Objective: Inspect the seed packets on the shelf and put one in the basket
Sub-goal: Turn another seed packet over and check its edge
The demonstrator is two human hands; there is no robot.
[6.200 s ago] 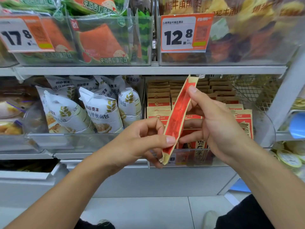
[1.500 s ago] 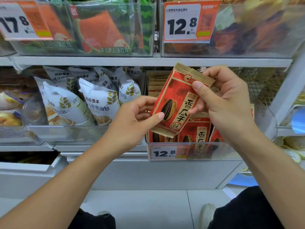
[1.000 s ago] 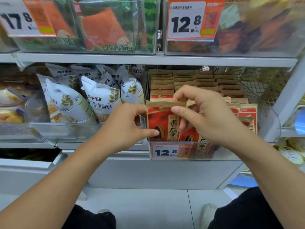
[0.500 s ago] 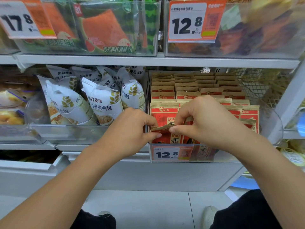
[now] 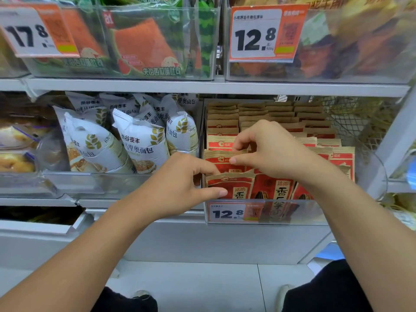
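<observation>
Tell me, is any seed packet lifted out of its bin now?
No: both hands pinch packets standing inside the clear bin.

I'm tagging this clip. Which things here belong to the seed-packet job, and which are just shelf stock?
Job: red seed packets in the clear bin; left hand and right hand at the front packets.

Stock: white bread bags, watermelon toast packs, price tag.

Both forearms reach forward, bare. Left hand [image 5: 180, 185] has fingers curled, thumb extended to the right, index bent above it. Right hand [image 5: 267, 149] is arched palm down, thumb and index pinching together.
</observation>
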